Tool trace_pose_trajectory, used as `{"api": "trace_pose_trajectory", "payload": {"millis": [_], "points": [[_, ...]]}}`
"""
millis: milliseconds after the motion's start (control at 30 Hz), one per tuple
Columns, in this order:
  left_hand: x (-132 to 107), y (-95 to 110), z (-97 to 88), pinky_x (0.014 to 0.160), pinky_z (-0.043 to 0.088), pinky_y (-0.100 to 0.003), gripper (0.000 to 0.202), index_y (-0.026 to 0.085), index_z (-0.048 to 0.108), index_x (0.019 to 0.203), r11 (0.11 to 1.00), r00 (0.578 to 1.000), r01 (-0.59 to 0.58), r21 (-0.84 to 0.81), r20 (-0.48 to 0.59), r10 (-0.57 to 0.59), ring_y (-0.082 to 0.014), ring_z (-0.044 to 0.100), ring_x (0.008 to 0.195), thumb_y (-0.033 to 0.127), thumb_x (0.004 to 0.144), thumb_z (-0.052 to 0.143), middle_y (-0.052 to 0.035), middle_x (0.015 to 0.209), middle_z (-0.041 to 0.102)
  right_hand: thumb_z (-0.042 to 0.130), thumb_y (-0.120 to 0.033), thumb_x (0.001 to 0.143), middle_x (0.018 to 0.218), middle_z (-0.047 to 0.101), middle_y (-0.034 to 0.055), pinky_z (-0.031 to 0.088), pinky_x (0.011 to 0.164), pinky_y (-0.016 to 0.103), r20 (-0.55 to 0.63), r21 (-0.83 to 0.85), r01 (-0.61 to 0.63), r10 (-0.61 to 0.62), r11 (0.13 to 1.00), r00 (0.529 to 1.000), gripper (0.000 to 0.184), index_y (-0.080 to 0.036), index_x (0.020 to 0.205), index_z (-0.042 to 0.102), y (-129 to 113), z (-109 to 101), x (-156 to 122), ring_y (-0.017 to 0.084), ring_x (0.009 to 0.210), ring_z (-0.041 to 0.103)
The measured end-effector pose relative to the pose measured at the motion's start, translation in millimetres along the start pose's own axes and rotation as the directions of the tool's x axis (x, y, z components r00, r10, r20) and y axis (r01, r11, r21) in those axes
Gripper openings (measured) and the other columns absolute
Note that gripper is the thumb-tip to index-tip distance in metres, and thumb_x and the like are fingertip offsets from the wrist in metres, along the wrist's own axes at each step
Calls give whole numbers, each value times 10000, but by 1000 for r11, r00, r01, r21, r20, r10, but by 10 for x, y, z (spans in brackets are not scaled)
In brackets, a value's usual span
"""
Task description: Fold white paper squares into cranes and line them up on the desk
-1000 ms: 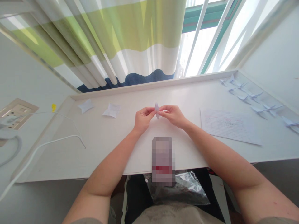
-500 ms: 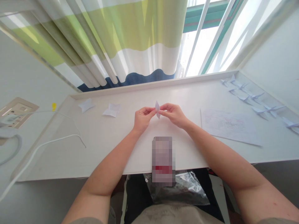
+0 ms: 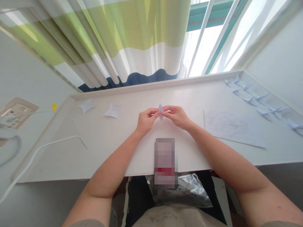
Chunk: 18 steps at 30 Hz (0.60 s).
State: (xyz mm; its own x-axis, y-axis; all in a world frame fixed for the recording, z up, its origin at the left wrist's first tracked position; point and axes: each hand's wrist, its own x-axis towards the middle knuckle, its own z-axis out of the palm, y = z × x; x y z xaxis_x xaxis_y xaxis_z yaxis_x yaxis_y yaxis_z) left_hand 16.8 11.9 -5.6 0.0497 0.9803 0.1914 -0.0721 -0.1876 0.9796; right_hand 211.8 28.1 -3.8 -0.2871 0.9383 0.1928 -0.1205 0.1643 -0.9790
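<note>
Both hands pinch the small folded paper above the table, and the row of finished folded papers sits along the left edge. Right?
Not quite. Both hands, left hand and right hand, do pinch the small folded paper, but the head view shows the row of finished folded papers along the table's right edge.

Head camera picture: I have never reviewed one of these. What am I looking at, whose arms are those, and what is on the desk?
The camera sits on a person's head and looks down at their own bare arms. The left hand and right hand pinch a small folded paper piece between their fingertips, just above the white desk. On the desk lie two folded papers at the left, a written sheet at the right, a row of folded paper shapes beyond it, and a white cable.
</note>
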Motion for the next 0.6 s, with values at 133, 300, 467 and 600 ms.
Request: {"api": "trace_pose_trajectory", "payload": {"millis": [133,300,467,600], "points": [[5,-9,-8,863,622,-352,337,204,882,888,999,1000,-15,37,-20,15,-221,776,946,515,801,978,-88,1018,858,998,-729,693,950,866,73,608,875,411,-10,-13,-51,50,999,999,557,-222,868,847,-16,15,-17,227,876,757],[14,-12,-33,833,580,-329,279,221,873,870,984,997,-55,170,-40,63,-221,779,992,492,847,935,-82,1071,856,990,-760,667,829,840,58,556,715,353,-54,-34,-70,68,997,996,584,-214,810,841,-31,29,-23,186,739,705],[16,-20,-37,907,585,-364,314,209,861,879,984,999,-50,170,-6,51,-249,792,1075,517,866,921,-110,1187,861,1012,-744,640,858,855,74,593,735,369,-82,-13,-50,49,999,995,583,-214,803,834,-33,34,-18,206,763,741],[18,-54,-10,951,613,-400,367,205,867,901,994,999,-47,100,-18,49,-256,803,1048,560,842,941,-114,1126,871,1041,-718,608,850,851,69,610,742,378,-117,-8,-41,40,999,992,581,-218,804,820,-22,31,-7,211,760,751]]}}
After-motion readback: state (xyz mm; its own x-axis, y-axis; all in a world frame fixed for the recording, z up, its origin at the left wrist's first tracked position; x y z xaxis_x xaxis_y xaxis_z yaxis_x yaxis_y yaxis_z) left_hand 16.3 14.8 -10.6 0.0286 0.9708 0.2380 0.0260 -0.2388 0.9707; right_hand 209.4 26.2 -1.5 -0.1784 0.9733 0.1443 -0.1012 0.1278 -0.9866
